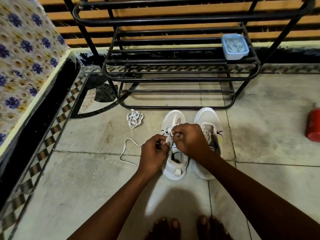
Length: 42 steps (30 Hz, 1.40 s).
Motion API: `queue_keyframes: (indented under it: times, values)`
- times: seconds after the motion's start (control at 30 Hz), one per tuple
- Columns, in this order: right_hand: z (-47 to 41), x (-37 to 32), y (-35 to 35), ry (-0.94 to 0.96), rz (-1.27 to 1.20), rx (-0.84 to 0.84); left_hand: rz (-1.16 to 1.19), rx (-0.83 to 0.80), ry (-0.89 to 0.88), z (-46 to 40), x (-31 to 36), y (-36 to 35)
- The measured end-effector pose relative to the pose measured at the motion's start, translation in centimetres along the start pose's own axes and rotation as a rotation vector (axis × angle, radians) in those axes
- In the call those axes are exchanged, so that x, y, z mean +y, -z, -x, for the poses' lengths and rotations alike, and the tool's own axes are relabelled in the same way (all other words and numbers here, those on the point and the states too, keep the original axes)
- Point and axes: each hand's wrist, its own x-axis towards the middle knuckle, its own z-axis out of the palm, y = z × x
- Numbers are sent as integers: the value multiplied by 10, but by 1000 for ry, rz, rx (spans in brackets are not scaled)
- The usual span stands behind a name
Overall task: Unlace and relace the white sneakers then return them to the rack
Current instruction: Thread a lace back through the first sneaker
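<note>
Presently, with both hands (170, 142) pinching a lace (127, 149) over the left sneaker (174, 118) on the floor before the rack (173, 78), an eyelet may be skipped, fingers hiding them.

The red container (313, 124) is cut off by the right edge.

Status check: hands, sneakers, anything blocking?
Both hands, left and right, pinching lace on left sneaker. Right sneaker unlaced; spare lace on floor. Rack unobstructed.

Bare forearms (121, 196), sleeveless to frame edge; bare feet (188, 227).
</note>
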Motion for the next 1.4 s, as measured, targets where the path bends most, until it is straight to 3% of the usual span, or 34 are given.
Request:
queue_keyframes:
  times: [0.17,0.53,0.87,1.1,1.3,1.4]
  values:
    - [5,7,-13,72,86,-62,-16,-13,18,-2,-4,2]
    - [-6,3,-22,-89,117,-135,-10,-75,40,-4,-2,4]
    - [6,10,-21,-126,102,28,98,-77,80,-5,1,5]
    - [-2,4,-23,-249,1,9,120,-131,108,-8,1,7]
    - [13,4,-17,-113,21,184,195,-123,118,-7,0,6]
    - [25,7,-19,-117,106,179,224,-106,95,-6,1,3]
